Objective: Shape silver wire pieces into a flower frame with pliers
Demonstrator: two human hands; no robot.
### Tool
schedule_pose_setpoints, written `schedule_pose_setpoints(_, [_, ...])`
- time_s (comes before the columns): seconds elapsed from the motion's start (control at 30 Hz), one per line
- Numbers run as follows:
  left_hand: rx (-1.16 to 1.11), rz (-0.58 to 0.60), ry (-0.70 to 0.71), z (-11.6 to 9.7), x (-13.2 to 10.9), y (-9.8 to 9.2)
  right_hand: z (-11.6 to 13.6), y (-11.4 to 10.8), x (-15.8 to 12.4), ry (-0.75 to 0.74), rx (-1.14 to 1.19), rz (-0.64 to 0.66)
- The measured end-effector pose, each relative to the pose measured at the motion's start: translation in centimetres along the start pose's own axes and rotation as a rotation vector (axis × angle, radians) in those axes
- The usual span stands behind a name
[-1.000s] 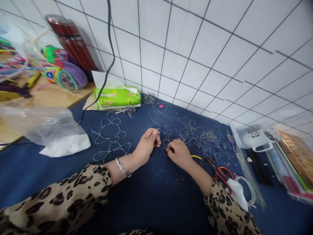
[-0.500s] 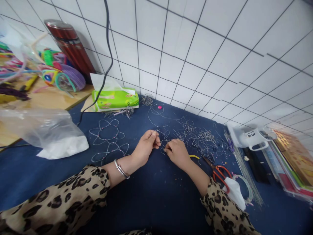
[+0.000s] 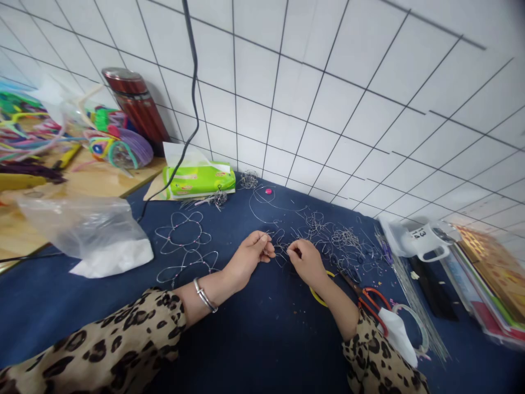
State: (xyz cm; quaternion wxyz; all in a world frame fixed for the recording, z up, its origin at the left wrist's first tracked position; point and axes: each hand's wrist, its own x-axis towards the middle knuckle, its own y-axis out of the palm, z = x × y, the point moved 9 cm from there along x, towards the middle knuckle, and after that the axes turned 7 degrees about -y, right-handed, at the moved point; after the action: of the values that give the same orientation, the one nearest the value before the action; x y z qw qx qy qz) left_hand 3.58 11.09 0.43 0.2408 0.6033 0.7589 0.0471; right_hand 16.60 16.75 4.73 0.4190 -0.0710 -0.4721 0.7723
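dark blue cloth-covered bench [image 3: 250,339]: tangle of loose silver wire [image 3: 346,238] left at right, seemingly unworked. two beaded silver-wire flower outlines [image 3: 184,245] laid at left, seemingly done. third likely underway between hands: fingers of right hand [image 3: 307,262] curled, grip can't be told; fingers of left hand [image 3: 250,258] pinched on thin silver wire [image 3: 269,235].

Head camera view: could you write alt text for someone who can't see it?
A person's left hand pinches thin wire close to the right hand, above a blue tabletop. Two flower-shaped wire outlines lie left; tangled wire and orange-handled scissors lie right.
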Motion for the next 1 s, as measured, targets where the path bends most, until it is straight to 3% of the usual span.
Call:
schedule_pose_setpoints(0.13, [-0.004, 0.012, -0.030, 0.3, -0.4, 0.4, 0.5, -1.1, -0.3, 0.044, 0.123, -0.078])
schedule_pose_setpoints(0.23, [-0.041, 0.054, -0.081, 0.8, -1.1, 1.4, 2.3, -1.7, -0.6, -0.026, 0.160, -0.134])
schedule_pose_setpoints(0.4, [-0.147, 0.117, -0.119, 1.1, -2.3, 3.0, 4.9, -1.2, -1.2, -0.198, 0.086, -0.157])
schedule_pose_setpoints(0.63, [-0.223, 0.196, -0.156, 1.2, -2.8, 4.0, 5.0, -0.4, -1.4, -0.281, -0.026, -0.171])
schedule_pose_setpoints(0.83, [-0.180, 0.190, -0.132, 1.4, -2.9, 3.9, 4.6, -0.1, -1.4, -0.253, -0.030, -0.153])
schedule_pose_setpoints(1.0, [-0.144, 0.068, -0.062, 1.3, -1.7, 2.2, 5.5, 0.0, -1.6, -0.312, 0.049, -0.118])
